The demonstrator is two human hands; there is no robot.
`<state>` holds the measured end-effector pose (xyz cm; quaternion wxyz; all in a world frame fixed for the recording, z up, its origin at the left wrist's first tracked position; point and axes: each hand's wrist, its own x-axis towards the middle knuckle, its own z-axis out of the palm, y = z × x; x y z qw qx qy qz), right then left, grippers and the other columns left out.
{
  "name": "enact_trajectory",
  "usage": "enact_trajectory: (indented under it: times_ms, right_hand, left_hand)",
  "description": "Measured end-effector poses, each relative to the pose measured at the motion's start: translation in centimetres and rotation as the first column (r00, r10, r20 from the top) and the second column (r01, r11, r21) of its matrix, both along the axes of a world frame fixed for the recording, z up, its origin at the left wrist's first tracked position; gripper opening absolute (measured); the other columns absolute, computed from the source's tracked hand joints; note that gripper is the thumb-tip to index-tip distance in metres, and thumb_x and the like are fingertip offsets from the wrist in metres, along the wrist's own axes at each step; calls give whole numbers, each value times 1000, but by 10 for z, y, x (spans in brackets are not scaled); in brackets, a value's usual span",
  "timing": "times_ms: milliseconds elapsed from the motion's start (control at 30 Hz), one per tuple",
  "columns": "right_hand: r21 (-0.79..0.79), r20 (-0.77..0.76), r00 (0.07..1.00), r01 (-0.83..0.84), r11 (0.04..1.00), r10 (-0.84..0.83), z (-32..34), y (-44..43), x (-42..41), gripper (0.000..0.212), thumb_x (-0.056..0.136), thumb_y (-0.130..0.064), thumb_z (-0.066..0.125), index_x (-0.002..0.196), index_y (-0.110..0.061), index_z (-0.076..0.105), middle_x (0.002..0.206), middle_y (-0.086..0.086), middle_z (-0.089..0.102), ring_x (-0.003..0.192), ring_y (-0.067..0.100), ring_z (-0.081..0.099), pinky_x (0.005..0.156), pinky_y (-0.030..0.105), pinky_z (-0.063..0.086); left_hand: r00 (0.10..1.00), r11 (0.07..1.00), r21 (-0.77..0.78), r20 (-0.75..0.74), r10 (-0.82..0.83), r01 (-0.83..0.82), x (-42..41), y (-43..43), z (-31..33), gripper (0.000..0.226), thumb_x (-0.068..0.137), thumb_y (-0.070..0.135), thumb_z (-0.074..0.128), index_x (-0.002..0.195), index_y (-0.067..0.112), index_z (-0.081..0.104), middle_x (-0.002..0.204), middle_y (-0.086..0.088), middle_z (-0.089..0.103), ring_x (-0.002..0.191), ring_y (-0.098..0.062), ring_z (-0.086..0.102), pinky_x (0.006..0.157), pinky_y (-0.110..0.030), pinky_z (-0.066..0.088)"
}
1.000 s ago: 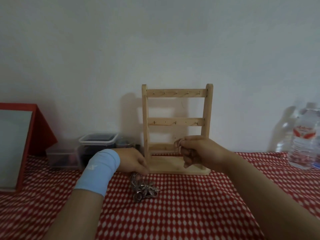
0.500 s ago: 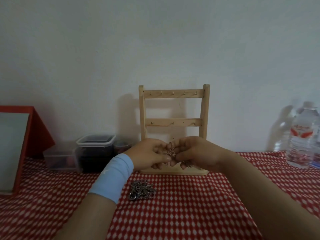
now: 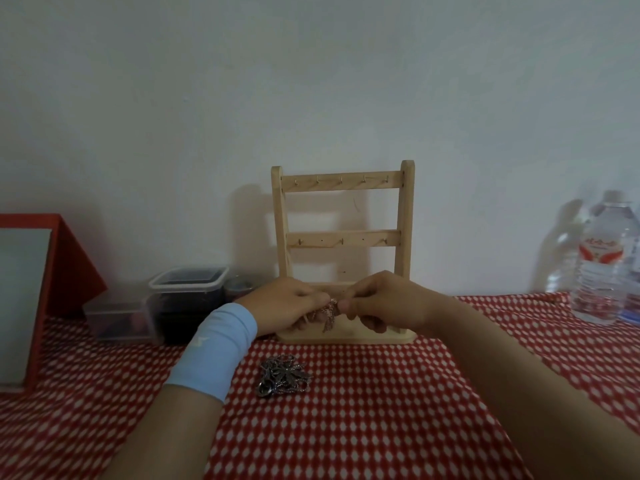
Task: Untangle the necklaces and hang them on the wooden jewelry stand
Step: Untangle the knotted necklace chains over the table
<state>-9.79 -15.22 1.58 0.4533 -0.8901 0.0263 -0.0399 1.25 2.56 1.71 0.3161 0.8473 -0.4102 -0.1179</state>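
The wooden jewelry stand [image 3: 343, 183] rises against the wall, its two rails of small hooks bare. In front of its base, my left hand [image 3: 285, 304] and my right hand [image 3: 384, 301] meet, fingertips pinching a small rose-coloured necklace [image 3: 328, 311] that dangles between them. A tangled silver necklace pile [image 3: 283, 375] lies on the red checked cloth [image 3: 363, 410], nearer me, below my left wrist with its light blue band.
Clear plastic containers [image 3: 188, 292] and a small jar [image 3: 240, 289] sit left of the stand. A red-framed mirror [image 3: 31, 292] leans at far left. A water bottle [image 3: 602, 261] stands at the right by the wall.
My left hand lifted off the silver pile and joined my right hand at the stand's base. Both now pinch the small necklace, which only the right held before.
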Motion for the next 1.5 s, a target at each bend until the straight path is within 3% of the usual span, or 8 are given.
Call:
enact_trajectory:
  times_ms: [200, 400, 567, 700, 867, 1033, 1233, 1500]
  right_hand:
    - [-1, 94, 995, 15, 1000, -15, 1, 4, 1, 23, 101, -24, 60, 84, -18, 74, 64, -12, 70, 57, 2, 59, 63, 23, 53]
    - [-204, 136, 986, 125, 971, -99, -6, 4, 11, 27, 97, -36, 64, 86, -15, 76, 75, -3, 75, 60, 10, 66, 63, 30, 62]
    - [-327, 175, 983, 103, 939, -47, -11, 6, 14, 9, 97, -25, 62, 93, -28, 70, 84, -6, 69, 67, 9, 65, 66, 27, 62]
    - [-154, 169, 984, 74, 985, -48, -11, 1, 14, 17, 95, -15, 67, 112, -19, 67, 87, -4, 71, 65, 8, 66, 61, 26, 61]
    - [199, 176, 982, 27, 980, -63, -9, -5, 8, 7, 94, -9, 69, 97, -10, 76, 64, -7, 65, 59, 7, 58, 60, 29, 60]
    - [347, 176, 984, -49, 937, -14, -8, -6, 6, 22, 103, -14, 56, 111, -9, 75, 88, 9, 72, 62, 13, 57, 56, 28, 56]
    - [439, 255, 961, -20, 898, -103, -6, -2, 8, 14, 104, -12, 54, 117, -9, 59, 70, 0, 66, 53, 17, 52, 47, 30, 51]
    - [202, 313, 915, 199, 959, -255, -5, 1, 12, 8, 97, -16, 66, 94, -12, 72, 80, 3, 68, 51, 10, 57, 49, 33, 57]
  left_hand:
    - [981, 962, -268, -167, -94, 46, -1, -6, -2, 19, 85, 20, 72, 104, 23, 71, 94, 1, 76, 88, -13, 73, 88, -30, 56]
    - [1000, 989, -148, -15, 25, -27, 1, -7, -6, 9, 91, 27, 65, 96, 24, 73, 82, 1, 73, 71, -10, 66, 68, -20, 53]
    - [995, 996, -83, 98, 28, -20, -4, -16, -6, 23, 93, 27, 54, 92, 8, 68, 84, -4, 67, 77, -17, 60, 73, -33, 48]
    - [998, 983, -173, 31, 63, -57, -5, -20, -13, 31, 94, 28, 42, 89, 3, 58, 79, -4, 55, 76, -19, 53, 71, -35, 43]
    - [911, 893, -406, -411, 12, -196, -7, -23, -18, 34, 97, 25, 43, 74, 9, 61, 72, -7, 61, 68, -20, 61, 61, -24, 50]
    - [921, 854, -516, -359, -153, -60, -3, -18, -22, 12, 95, 21, 59, 94, 11, 66, 78, -5, 71, 73, -20, 64, 73, -29, 55]
    - [935, 856, -516, -301, -186, 4, -3, -17, -16, 10, 90, 9, 64, 99, 9, 70, 86, -8, 73, 76, -22, 67, 76, -33, 57]
    - [963, 887, -459, -254, -85, -43, -3, -17, -15, 27, 98, 28, 54, 88, 19, 78, 91, -4, 76, 91, -22, 71, 91, -44, 56]
